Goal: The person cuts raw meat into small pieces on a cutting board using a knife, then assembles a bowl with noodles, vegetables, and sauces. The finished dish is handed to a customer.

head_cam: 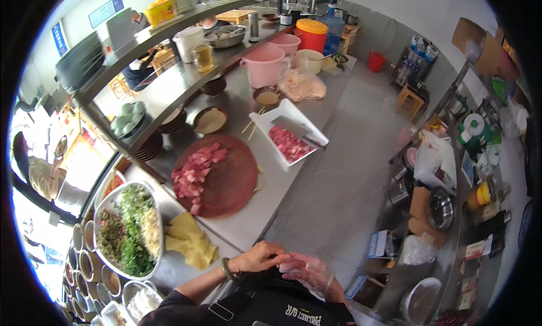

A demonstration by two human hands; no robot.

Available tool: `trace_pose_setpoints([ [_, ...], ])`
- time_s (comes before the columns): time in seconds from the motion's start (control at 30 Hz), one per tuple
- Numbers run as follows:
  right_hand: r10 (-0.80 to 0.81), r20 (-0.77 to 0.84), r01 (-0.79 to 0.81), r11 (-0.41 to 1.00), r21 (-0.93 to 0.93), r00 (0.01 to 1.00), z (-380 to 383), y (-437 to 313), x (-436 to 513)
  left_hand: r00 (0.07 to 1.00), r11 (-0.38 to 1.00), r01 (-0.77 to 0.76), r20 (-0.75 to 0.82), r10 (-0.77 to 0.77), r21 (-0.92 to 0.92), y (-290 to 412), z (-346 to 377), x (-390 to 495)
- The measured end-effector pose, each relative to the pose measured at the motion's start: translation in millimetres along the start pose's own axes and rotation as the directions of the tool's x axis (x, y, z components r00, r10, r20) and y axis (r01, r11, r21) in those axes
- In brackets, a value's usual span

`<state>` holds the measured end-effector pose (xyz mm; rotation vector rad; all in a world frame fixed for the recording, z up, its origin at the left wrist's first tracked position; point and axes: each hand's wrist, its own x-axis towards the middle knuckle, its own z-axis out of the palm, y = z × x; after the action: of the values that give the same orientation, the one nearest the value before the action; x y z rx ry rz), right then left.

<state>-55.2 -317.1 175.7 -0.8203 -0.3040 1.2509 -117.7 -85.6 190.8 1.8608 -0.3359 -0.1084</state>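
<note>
Low in the head view, my bare left hand (261,257), a bracelet at its wrist, pinches the fingertip area of the clear plastic glove on my right hand (307,271). The gloved fingers are extended and appear to hold nothing. Beyond the hands, chunks of raw red meat (194,173) lie on the left part of a round reddish-brown cutting board (233,182). A white tray (262,124) holds chopped meat (289,144), with a cleaver (292,127) lying across it. A crumpled yellow cloth (191,240) rests between the board and a white basin of chopped vegetables (136,228).
Chopsticks (254,123) and brown bowls (210,120) are behind the board. Further back stand pink buckets (264,65) and a bag of pale food (302,86). A steel shelf (169,91) overhangs the left side. Several containers (89,264) stand at lower left. Another person (142,74) is beyond the shelf.
</note>
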Motion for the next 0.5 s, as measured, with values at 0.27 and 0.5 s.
trace_pose_setpoints([
  [0.27,-0.191,-0.249,0.218,0.972,0.085,0.95,-102.1,-119.6,0.9,0.945,0.969,-0.244,0.21,0.249,-0.046,-23.7,-8.0,215.0],
  [0.5,-0.164,-0.263,0.208,0.967,0.147,0.951,-238.9,-241.2,36.5,0.992,0.998,0.04,-0.121,-0.045,-0.045,-70.2,-22.0,403.5],
])
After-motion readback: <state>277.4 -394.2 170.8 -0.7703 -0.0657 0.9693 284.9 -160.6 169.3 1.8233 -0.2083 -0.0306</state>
